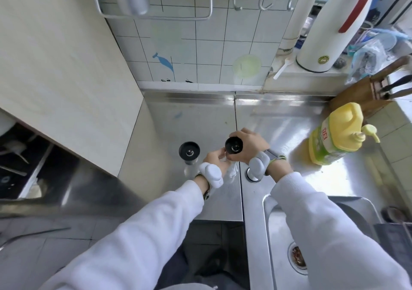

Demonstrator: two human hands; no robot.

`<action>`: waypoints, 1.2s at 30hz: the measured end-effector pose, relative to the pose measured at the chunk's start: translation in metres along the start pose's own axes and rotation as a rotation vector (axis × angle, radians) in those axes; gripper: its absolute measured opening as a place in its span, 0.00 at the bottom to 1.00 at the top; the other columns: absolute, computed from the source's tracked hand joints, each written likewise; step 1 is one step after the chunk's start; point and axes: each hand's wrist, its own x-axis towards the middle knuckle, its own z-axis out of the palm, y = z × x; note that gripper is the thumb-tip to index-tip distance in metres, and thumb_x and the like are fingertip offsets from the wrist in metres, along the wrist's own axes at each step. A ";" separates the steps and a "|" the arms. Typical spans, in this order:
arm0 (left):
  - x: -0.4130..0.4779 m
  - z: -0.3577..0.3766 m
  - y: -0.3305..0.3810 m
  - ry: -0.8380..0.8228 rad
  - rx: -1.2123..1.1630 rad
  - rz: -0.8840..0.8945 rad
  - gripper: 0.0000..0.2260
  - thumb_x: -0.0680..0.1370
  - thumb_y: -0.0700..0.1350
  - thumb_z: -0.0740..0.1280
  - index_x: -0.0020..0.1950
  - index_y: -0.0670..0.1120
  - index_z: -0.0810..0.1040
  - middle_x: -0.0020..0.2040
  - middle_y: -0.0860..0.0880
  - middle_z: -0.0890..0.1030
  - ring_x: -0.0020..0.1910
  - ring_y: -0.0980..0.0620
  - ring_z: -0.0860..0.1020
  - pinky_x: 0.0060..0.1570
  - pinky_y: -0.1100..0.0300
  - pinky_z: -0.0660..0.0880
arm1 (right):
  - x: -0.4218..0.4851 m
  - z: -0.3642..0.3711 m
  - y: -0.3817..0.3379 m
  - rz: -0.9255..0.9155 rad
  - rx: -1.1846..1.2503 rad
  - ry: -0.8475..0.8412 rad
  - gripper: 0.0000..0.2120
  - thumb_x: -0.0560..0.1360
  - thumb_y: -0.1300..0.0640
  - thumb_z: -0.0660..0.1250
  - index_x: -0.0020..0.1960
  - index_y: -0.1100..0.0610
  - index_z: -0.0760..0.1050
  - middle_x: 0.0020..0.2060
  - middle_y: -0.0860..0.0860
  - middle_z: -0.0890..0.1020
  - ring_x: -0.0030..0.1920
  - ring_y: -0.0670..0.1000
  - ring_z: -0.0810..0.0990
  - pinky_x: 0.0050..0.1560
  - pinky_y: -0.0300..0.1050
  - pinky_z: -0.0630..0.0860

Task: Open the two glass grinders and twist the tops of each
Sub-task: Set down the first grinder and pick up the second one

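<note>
Furthest left of what concerns me, the standing grinder (189, 152) is upright on the steel counter (200, 116), black top facing my camera and apart from both hands. I read it as parked within easy reach to wait its turn. Just to its right, the left hand (215, 158) curls its fingers round the glass body of the held grinder (233, 146), low down. I take that as the anchor that keeps the body from spinning. The glass is mostly hidden behind that hand, so I cannot tell whether its base rests on the counter or is lifted off it. The right hand (253, 143) comes over from the right, its fingers and thumb curled round the rim of the black top, a hold suited to twisting the top against the body. From here I cannot tell whether the top has loosened at all. Well to the right stands a yellow pump bottle (334, 138), and nearer me is the sink (276, 220), both out of the way of the work. I judge this grinder to be the step in hand, with the other one not yet dealt with
</note>
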 end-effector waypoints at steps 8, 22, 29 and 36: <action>0.006 0.003 -0.019 -0.007 0.163 -0.056 0.14 0.66 0.44 0.60 0.49 0.46 0.79 0.51 0.49 0.84 0.54 0.49 0.80 0.54 0.58 0.72 | 0.000 0.019 0.009 -0.008 -0.043 -0.026 0.26 0.64 0.45 0.71 0.61 0.46 0.71 0.53 0.47 0.75 0.52 0.53 0.78 0.45 0.42 0.72; 0.007 -0.004 -0.035 0.053 0.063 -0.109 0.16 0.70 0.37 0.64 0.57 0.38 0.78 0.53 0.34 0.81 0.55 0.34 0.77 0.50 0.51 0.73 | 0.003 0.023 -0.002 -0.039 -0.126 -0.124 0.38 0.64 0.38 0.71 0.69 0.50 0.64 0.62 0.51 0.72 0.65 0.55 0.71 0.63 0.49 0.68; 0.004 -0.028 -0.046 0.018 0.197 -0.262 0.10 0.77 0.39 0.61 0.53 0.37 0.79 0.43 0.41 0.81 0.40 0.45 0.78 0.45 0.53 0.76 | 0.021 0.023 -0.048 -0.215 -0.206 -0.107 0.36 0.67 0.43 0.71 0.70 0.51 0.62 0.63 0.51 0.72 0.66 0.53 0.68 0.66 0.48 0.63; -0.015 -0.067 -0.076 -0.018 0.086 -0.438 0.11 0.76 0.34 0.60 0.36 0.45 0.73 0.36 0.47 0.75 0.31 0.54 0.71 0.27 0.66 0.70 | 0.035 0.052 -0.085 -0.248 -0.122 -0.258 0.35 0.64 0.47 0.74 0.67 0.51 0.64 0.61 0.49 0.73 0.61 0.54 0.73 0.57 0.48 0.73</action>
